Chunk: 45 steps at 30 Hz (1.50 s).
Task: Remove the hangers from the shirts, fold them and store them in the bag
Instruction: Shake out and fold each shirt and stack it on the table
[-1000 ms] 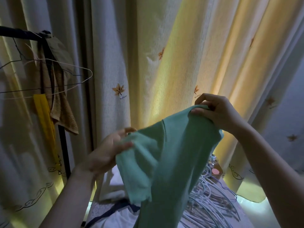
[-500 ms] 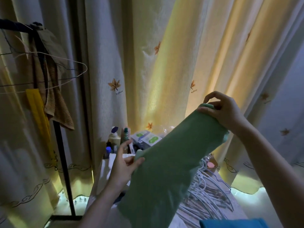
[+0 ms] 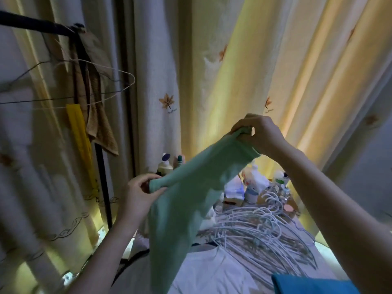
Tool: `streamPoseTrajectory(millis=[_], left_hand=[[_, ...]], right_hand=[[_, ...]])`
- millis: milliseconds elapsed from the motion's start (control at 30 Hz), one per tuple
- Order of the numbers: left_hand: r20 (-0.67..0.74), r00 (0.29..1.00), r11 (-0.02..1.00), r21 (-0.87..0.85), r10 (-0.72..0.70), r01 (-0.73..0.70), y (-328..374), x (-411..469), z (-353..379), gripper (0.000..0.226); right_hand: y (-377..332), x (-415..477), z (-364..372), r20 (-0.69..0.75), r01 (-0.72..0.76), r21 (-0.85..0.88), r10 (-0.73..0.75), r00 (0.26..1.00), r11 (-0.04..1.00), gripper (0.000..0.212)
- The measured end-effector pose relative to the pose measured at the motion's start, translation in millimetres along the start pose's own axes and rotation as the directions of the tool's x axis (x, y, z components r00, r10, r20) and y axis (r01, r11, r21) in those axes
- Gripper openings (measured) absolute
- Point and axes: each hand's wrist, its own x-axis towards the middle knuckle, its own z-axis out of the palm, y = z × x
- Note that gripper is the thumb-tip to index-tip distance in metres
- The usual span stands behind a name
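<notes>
The left hand (image 3: 139, 197) now pinches an edge of the green shirt (image 3: 186, 200)

The shirt (image 3: 191, 200) is plain mint green. The hangers (image 3: 250, 221) in the pile are white. The curtain (image 3: 152, 124) is cream and pale yellow, with small orange-brown leaves and a dark scroll line low down. The towel (image 3: 104, 134) is brown with a fine check pattern, and the cloth strip (image 3: 79, 128) beside it is bright yellow. The rail (image 3: 31, 23) is black. The fabric (image 3: 307, 285) in the lower corner is blue.
</notes>
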Motion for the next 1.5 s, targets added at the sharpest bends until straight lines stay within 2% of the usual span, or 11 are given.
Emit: streamPoseTrajectory(millis=[133,267,433,533,633,833,933,1167,1267,1367,1500], left_hand=[[-0.256,0.923,0.948,0.212,0.288,-0.237,-0.3,-3.0,-32.1,0.033],[-0.201,0.871,0.875,0.296,0.448,-0.382,-6.4,-26.6,-24.8,0.037],[0.05,0.924,0.913,0.147,0.379,-0.382,-39.0,-83.6,42.2,0.057],[0.304,0.947,0.98,0.131,0.101,-0.147,-72.2,-134.1,92.2,0.061],[0.599,0.794,0.982,0.189,-0.101,-0.018,-106.3,-187.7,141.1,0.055],[0.85,0.498,0.961,0.254,-0.169,-0.107,-150.1,-247.5,179.3,0.052],[0.855,0.454,0.958,0.287,-0.25,-0.014,-163.4,-245.8,169.1,0.053],[0.524,0.69,0.866,0.304,-0.499,0.396,-200.7,-192.7,113.4,0.015],[0.383,0.644,0.743,0.221,-0.662,0.632,-207.3,-164.2,93.8,0.017],[0.274,0.681,0.731,0.175,-0.679,0.66,-218.9,-141.9,75.7,0.035],[0.245,0.626,0.672,0.259,-0.74,0.694,-239.1,-123.4,63.9,0.04]], right_hand=[[-22.3,16.4,6.9,-0.142,0.117,0.083,-0.104,0.984,0.99,0.027],[-12.9,4.0,2.1,-0.195,0.203,0.131,-0.175,0.965,0.97,0.023],[39.6,-59.5,14.0,-0.074,0.166,0.147,-0.156,0.985,0.975,0.021],[82.9,-115.6,36.5,-0.001,0.037,0.152,-0.037,0.999,0.988,0.026],[120.1,-181.9,63.3,0.092,-0.086,0.125,0.075,0.993,0.988,0.027],[140.2,-281.0,109.9,0.14,-0.267,0.078,0.254,0.957,0.961,0.039],[132.9,-292.4,131.8,0.119,-0.352,0.071,0.343,0.932,0.933,0.04],[53.4,-224.5,201.6,0.24,-0.261,0.177,0.216,0.947,0.949,0.02],[-1.6,-192.6,244.3,0.324,-0.205,0.368,0.082,0.942,0.907,0.019],[-44.6,-180.1,283.1,0.56,-0.227,0.486,-0.1,0.823,0.844,0.048],[-40.7,-217.0,302.1,0.616,-0.474,0.495,0.091,0.782,0.728,0.061]])
